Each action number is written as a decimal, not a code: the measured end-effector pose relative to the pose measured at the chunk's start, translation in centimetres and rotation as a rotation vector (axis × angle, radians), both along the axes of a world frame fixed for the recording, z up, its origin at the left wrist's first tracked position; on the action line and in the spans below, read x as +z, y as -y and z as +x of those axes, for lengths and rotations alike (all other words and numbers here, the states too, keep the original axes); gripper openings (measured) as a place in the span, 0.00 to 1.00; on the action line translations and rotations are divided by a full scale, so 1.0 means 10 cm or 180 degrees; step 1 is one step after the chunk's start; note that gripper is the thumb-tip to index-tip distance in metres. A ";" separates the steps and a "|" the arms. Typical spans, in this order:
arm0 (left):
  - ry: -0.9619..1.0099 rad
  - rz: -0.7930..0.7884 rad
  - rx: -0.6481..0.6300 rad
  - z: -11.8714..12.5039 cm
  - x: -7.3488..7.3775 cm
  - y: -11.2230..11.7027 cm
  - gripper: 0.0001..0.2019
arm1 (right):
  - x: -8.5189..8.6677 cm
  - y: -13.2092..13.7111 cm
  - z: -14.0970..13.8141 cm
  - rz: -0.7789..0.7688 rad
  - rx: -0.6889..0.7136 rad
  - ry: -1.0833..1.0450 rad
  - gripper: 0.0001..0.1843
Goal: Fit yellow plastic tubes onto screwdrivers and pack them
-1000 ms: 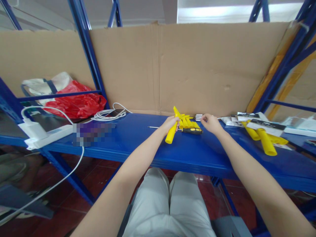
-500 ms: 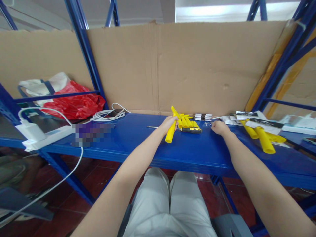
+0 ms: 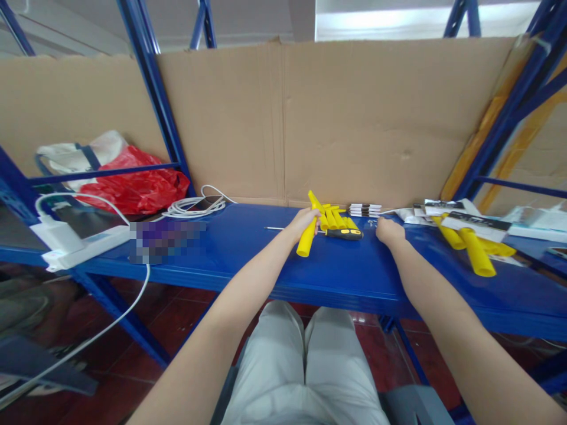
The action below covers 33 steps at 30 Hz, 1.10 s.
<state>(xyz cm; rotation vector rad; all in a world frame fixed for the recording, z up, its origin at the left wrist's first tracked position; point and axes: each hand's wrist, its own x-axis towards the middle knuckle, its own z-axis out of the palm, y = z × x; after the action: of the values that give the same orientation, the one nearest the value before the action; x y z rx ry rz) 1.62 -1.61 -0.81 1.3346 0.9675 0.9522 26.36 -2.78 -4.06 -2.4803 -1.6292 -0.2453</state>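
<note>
Yellow tube [image 3: 305, 242] slants over the blue counter [image 3: 345, 268], clasped in the left hand's grip [image 3: 303, 223]; right hand [image 3: 390, 231] beside small bright pieces [image 3: 372, 223], state of its grip: cannot tell.

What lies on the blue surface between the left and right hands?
In the head view, several yellow pieces, the screwdriver's handle and, close to the right hand, tiny shiny bits lie between them.

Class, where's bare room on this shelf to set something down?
Free: between the white coiled cable and the tip of the screwdriver; and in front of its handle, right of the yellow tube in the left hand. Crowded: behind the screwdriver, with more tubes, and the right end of the shelf, with packets and tubes.
</note>
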 end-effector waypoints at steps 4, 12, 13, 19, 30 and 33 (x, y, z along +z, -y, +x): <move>-0.0023 0.0014 -0.0022 0.00 -0.01 -0.01 0.05 | 0.00 0.00 -0.04 -0.0018 0.0063 0.0181 0.23; -0.0019 0.0017 -0.0022 -0.01 -0.01 -0.03 0.05 | 0.05 0.02 -0.15 -0.0087 0.0154 0.0351 0.25; -0.0015 0.0015 -0.0028 -0.01 -0.01 -0.03 0.05 | 0.06 0.02 -0.16 -0.0084 0.0165 0.0346 0.25; 0.0026 -0.0036 -0.0051 0.00 -0.01 -0.02 0.05 | 0.06 0.06 -0.17 0.0090 0.0275 0.0455 0.23; 0.0574 -0.0483 -0.0638 -0.02 0.09 -0.04 0.06 | 0.09 0.02 0.34 0.0892 -0.0146 -0.0825 0.14; 0.0558 -0.0639 -0.0894 0.10 0.11 0.01 0.06 | 0.11 0.04 0.37 0.1157 -0.0171 -0.0877 0.15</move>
<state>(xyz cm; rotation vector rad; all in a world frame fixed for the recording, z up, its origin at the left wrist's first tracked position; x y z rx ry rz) 2.61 -1.73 0.27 1.1603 0.7001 0.7237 30.02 -3.14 -2.94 -2.1732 -1.2810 -0.1775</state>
